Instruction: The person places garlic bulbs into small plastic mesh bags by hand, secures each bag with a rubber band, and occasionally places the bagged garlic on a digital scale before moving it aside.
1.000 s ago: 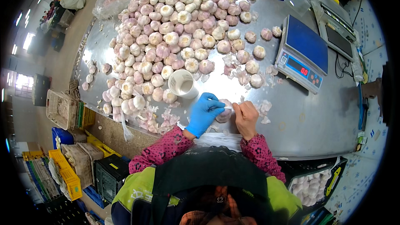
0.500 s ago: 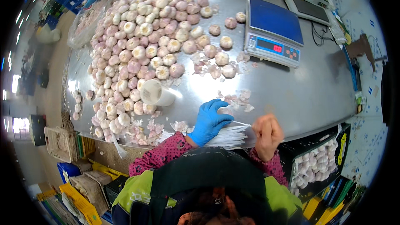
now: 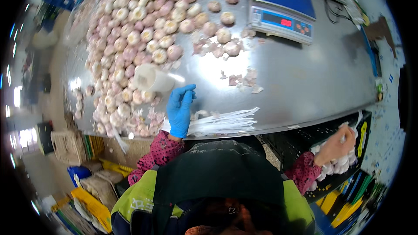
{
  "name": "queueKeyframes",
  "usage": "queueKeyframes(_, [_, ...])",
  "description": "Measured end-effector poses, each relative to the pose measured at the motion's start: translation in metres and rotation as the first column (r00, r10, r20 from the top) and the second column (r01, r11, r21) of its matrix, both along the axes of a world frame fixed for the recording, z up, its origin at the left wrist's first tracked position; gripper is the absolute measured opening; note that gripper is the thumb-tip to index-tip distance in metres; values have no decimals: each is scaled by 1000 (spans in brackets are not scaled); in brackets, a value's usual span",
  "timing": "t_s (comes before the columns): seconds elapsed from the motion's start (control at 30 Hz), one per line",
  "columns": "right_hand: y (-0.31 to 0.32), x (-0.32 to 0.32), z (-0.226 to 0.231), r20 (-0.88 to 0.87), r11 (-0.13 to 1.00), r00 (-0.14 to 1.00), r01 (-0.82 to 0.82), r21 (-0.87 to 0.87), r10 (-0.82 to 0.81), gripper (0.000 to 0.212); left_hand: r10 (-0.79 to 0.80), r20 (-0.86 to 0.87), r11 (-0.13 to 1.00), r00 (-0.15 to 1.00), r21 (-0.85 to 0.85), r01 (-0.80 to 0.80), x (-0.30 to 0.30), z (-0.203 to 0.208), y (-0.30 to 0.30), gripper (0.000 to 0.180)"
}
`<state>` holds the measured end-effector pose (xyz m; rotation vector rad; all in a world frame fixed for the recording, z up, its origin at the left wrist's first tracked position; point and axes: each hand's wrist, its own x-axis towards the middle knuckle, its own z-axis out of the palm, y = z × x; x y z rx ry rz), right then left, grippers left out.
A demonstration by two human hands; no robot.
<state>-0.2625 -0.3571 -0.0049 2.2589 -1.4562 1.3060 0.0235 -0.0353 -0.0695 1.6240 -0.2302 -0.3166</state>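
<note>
My left hand (image 3: 179,112), in a blue glove, is over the near part of the metal table with its fingers stretched out and nothing visible in them. Just beyond its fingertips lies a white plastic cup (image 3: 153,78), tipped against the garlic pile (image 3: 130,39). A bundle of thin white strips (image 3: 226,121) lies beside the glove, along the table's near edge. My bare right hand (image 3: 336,148) is at the far right, over a black crate (image 3: 300,147) of white garlic bulbs (image 3: 343,164). Its fingers are curled; whatever they may hold is hidden.
A blue-topped digital scale (image 3: 283,4) stands at the table's back right. Loose garlic skins (image 3: 244,78) and several single bulbs lie before it. Yellow crates (image 3: 89,202) and a beige basket (image 3: 67,148) stand on the floor at left.
My right hand has moved right and down, from above the white strips to the crate. My left hand has shifted left toward the cup, its fingers stretched out. The whole view has shifted slightly.
</note>
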Motion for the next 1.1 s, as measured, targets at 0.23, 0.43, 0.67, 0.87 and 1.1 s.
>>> queueKeyframes(0.23, [141,182,-66,312,-34,183,-816,577,932,8,474,-74,878,877,-34,-478,-23,7,66,23])
queueKeyframes(0.43, [229,235,-97,187,-294,-230,-651,700,955,12,641,-203,757,741,5,-653,-58,9,107,23])
queueKeyframes(0.67, [269,252,-131,144,-194,-131,-663,723,981,14,601,-391,770,697,50,-636,-77,-9,115,22])
queueKeyframes(0.87, [257,255,-83,414,-432,-204,-681,591,887,11,522,-498,812,692,44,-582,-62,-5,97,19])
queueKeyframes(1.1, [247,256,-42,599,-463,-69,-707,534,798,11,377,-359,918,854,23,-395,-49,-14,94,10])
